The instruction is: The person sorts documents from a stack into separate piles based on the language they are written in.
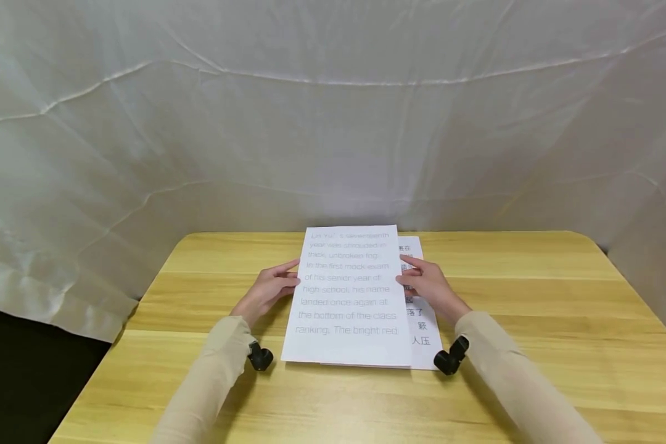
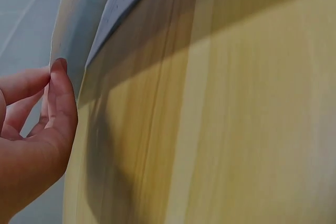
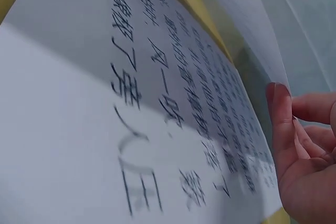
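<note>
A white sheet of paper with several lines of English print is held up above the table, facing me. My left hand pinches its left edge between thumb and fingers, as the left wrist view also shows at the sheet's thin edge. On the other side, my right hand pinches the right edge. Beneath it lies a second sheet printed with large Chinese characters. In the head view only its right strip and a sliver of its bottom edge show; the held sheet hides the rest.
The papers are over a wooden table with light and dark grain. A pale cloth curtain hangs behind the table's far edge. Black wrist cameras sit on both sleeves. A dark area lies beyond the left edge.
</note>
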Tool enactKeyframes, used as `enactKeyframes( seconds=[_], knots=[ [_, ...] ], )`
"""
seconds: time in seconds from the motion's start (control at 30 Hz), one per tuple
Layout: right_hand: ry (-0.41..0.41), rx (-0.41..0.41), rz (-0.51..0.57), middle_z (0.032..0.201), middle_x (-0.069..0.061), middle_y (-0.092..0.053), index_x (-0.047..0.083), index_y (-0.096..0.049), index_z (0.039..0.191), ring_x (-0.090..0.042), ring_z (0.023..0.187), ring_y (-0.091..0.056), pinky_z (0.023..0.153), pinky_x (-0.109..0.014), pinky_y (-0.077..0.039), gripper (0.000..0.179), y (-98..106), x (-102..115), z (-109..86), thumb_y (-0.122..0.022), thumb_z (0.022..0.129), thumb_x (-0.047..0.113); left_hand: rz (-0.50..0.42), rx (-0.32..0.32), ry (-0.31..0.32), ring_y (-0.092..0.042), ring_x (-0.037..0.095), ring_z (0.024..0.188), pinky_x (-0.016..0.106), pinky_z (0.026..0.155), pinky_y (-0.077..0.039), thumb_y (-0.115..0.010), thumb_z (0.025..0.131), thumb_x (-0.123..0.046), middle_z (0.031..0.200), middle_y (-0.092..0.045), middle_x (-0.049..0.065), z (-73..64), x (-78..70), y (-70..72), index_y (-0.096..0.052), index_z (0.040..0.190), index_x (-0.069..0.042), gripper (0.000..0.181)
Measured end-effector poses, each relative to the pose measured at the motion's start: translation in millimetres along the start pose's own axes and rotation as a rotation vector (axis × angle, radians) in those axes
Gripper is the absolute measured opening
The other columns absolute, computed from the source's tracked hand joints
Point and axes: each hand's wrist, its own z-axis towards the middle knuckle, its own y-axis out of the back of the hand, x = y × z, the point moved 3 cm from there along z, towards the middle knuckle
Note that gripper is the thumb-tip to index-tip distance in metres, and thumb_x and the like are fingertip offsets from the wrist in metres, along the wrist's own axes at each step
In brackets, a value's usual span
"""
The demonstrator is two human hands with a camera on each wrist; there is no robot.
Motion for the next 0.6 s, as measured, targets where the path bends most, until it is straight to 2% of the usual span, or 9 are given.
enactKeyframes(
  seconds=[0.4, 0.6],
  knots=[
    [-0.013, -0.047, 0.019, 0.110, -0.019, -0.058, 0.006, -0.041, 0.146, -0.014, 0.068, -0.061, 0.064, -0.026, -0.056, 0.060, -23.4, -3.8, 2.4, -0.063, 0.091, 0.002, -0.002, 0.044, 0.013, -0.060, 0.019, 0.094, 0.027, 0.083, -0.052, -0.054, 0.092, 0.011, 0.118, -0.056, 0.018, 2.6, 6.4, 22.1, -0.042, 0.145, -0.004, 0.057],
    [-0.008, -0.050, 0.035, 0.108, -0.016, -0.058, 0.008, -0.044, 0.145, -0.014, 0.070, -0.063, 0.065, -0.026, -0.056, 0.060, -39.4, -1.7, 5.4, -0.065, 0.090, 0.002, 0.069, 0.035, 0.025, -0.060, 0.017, 0.093, 0.027, 0.085, -0.052, -0.054, 0.092, 0.009, 0.113, -0.056, 0.015, -1.1, 6.4, 38.5, -0.040, 0.146, -0.002, 0.056]
  ],
)
